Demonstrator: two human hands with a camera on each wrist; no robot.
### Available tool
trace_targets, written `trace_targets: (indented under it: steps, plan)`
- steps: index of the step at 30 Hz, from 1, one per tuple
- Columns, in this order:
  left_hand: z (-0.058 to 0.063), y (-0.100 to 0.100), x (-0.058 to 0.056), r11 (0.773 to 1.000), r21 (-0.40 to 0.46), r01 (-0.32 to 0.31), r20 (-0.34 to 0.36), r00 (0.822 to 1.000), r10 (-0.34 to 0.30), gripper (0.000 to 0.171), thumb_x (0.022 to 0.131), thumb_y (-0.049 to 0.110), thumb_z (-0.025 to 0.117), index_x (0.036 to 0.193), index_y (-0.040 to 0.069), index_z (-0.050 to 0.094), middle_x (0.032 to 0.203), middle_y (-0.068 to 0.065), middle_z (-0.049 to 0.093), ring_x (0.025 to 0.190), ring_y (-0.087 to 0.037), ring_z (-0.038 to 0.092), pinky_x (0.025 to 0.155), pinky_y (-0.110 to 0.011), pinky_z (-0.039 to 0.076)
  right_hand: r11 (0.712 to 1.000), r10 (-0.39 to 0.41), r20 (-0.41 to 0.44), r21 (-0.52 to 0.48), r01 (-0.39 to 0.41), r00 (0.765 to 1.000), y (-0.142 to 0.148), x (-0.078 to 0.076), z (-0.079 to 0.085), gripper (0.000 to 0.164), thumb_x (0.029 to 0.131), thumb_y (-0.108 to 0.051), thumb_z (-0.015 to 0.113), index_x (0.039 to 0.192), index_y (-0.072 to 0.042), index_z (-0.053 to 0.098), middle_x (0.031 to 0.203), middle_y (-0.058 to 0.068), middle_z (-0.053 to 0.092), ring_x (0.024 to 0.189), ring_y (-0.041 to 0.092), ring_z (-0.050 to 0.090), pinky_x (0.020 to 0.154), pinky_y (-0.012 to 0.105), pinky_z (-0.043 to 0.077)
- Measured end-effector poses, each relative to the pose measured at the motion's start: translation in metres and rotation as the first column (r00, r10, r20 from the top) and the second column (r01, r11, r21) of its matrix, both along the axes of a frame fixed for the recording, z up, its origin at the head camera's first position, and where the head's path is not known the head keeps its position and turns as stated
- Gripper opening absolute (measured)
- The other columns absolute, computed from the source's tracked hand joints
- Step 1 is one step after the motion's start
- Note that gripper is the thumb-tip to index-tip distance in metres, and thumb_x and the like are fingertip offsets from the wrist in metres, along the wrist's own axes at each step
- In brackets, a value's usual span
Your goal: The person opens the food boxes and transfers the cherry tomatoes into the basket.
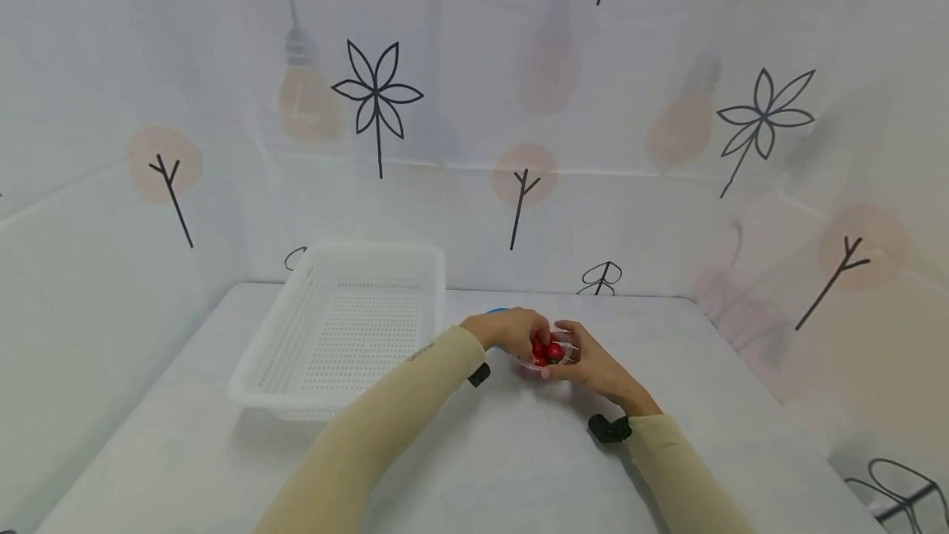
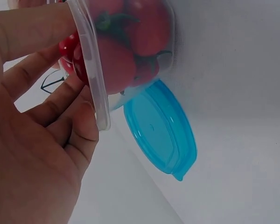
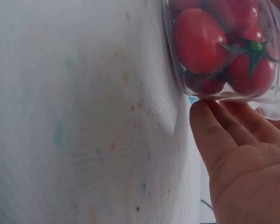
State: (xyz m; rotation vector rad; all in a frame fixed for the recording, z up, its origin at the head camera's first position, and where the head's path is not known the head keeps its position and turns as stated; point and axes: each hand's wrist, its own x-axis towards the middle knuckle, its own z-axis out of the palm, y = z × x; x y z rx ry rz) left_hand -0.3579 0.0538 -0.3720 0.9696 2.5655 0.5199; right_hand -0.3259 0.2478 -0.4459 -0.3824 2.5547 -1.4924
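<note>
A small clear plastic container (image 3: 175, 56) full of red cherry tomatoes (image 3: 200, 42) with green stalks stands on the table. My right hand (image 1: 596, 365) grips its right side; the thumb (image 3: 207, 126) presses against the wall in the right wrist view. My left hand (image 1: 515, 330) reaches over the rim from the other side, thumb and fingers among the top tomatoes (image 2: 69, 49). Its fingertips are hidden behind the rim, so a pinch cannot be confirmed. A translucent blue lid (image 2: 158, 130) lies beside the container, partly covered by my left hand in the head view.
A large white perforated basket (image 1: 430, 295) stands on the left of the white table (image 1: 519, 468), with no items visible inside. White printed cloth (image 1: 460, 130) hangs behind the table and at both sides.
</note>
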Motion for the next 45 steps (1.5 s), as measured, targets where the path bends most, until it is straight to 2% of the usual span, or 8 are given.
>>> trace_targets:
  steps: [5,12,17,21,26,31,38,45]
  plan:
    - [-0.0001,0.0000,-0.0003,1.000,0.023,0.014,-0.011,1.000,-0.013,0.029,0.078,0.004,0.075,0.104,0.013,0.063,0.095,0.003,0.059,0.088,-0.012,0.053,0.071,-0.021,0.046,1.000,0.004,0.004,-0.005,-0.004,1.000,0.0000,0.0007,-0.0003,0.097,0.074,-0.031,0.082,0.147,-0.011,0.021,0.148,0.013,0.034,0.120,0.033,0.050,0.100,0.051,0.038]
    - [-0.0012,0.0018,-0.0007,0.998,-0.044,0.044,-0.051,0.998,-0.047,0.029,0.080,0.008,0.072,0.109,0.012,0.065,0.094,0.006,0.060,0.086,-0.010,0.054,0.071,-0.021,0.046,1.000,0.005,0.005,-0.017,-0.005,1.000,0.0015,0.0000,-0.0022,0.096,0.074,-0.030,0.082,0.146,-0.011,0.022,0.149,0.013,0.034,0.123,0.035,0.047,0.102,0.053,0.036]
    - [-0.0056,-0.0007,-0.0020,1.000,-0.009,0.002,-0.011,1.000,-0.002,0.034,0.080,0.009,0.075,0.113,0.014,0.066,0.098,0.006,0.061,0.090,-0.009,0.054,0.076,-0.022,0.047,1.000,0.000,0.007,-0.001,0.000,1.000,0.0010,-0.0002,-0.0030,0.098,0.074,-0.032,0.082,0.147,-0.011,0.021,0.148,0.013,0.035,0.119,0.034,0.050,0.100,0.051,0.039]
    - [-0.0082,-0.0019,-0.0041,1.000,0.026,-0.016,0.009,1.000,0.016,0.030,0.078,0.008,0.076,0.106,0.016,0.066,0.095,0.006,0.060,0.088,-0.009,0.054,0.074,-0.023,0.047,1.000,0.006,0.006,0.003,-0.006,1.000,0.0004,0.0000,-0.0020,0.099,0.074,-0.032,0.082,0.147,-0.010,0.020,0.148,0.014,0.034,0.118,0.032,0.051,0.099,0.050,0.040]
    - [-0.0084,-0.0024,-0.0058,0.997,0.071,-0.009,0.015,1.000,0.007,0.028,0.077,0.005,0.076,0.098,0.017,0.063,0.092,0.006,0.059,0.087,-0.010,0.054,0.071,-0.022,0.047,1.000,-0.007,0.013,0.004,0.007,1.000,-0.0001,0.0008,-0.0014,0.097,0.073,-0.032,0.083,0.147,-0.012,0.021,0.149,0.011,0.034,0.120,0.033,0.050,0.101,0.051,0.038]
    - [-0.0066,-0.0032,-0.0049,0.995,0.098,-0.009,0.032,0.999,0.006,0.030,0.076,0.003,0.077,0.100,0.015,0.063,0.092,0.005,0.059,0.087,-0.010,0.054,0.072,-0.021,0.047,1.000,0.000,0.014,-0.004,0.000,1.000,0.0001,0.0004,-0.0028,0.096,0.074,-0.030,0.082,0.146,-0.012,0.022,0.148,0.011,0.034,0.122,0.035,0.048,0.102,0.052,0.037]
    - [-0.0065,-0.0034,-0.0074,0.993,0.120,-0.003,-0.001,1.000,0.003,0.029,0.074,0.002,0.077,0.095,0.016,0.063,0.092,0.006,0.059,0.087,-0.011,0.053,0.071,-0.022,0.047,1.000,-0.001,0.005,-0.005,0.001,1.000,-0.0002,-0.0005,-0.0020,0.096,0.073,-0.033,0.083,0.145,-0.013,0.023,0.148,0.010,0.032,0.126,0.037,0.044,0.103,0.053,0.035]
    - [-0.0081,-0.0034,-0.0084,0.988,0.156,-0.019,0.025,1.000,0.015,0.026,0.076,0.001,0.076,0.092,0.016,0.061,0.092,0.006,0.060,0.087,-0.011,0.054,0.072,-0.022,0.048,1.000,0.001,0.006,-0.008,-0.001,1.000,0.0003,0.0003,-0.0011,0.096,0.074,-0.033,0.082,0.146,-0.012,0.023,0.145,0.013,0.036,0.127,0.039,0.043,0.102,0.054,0.036]
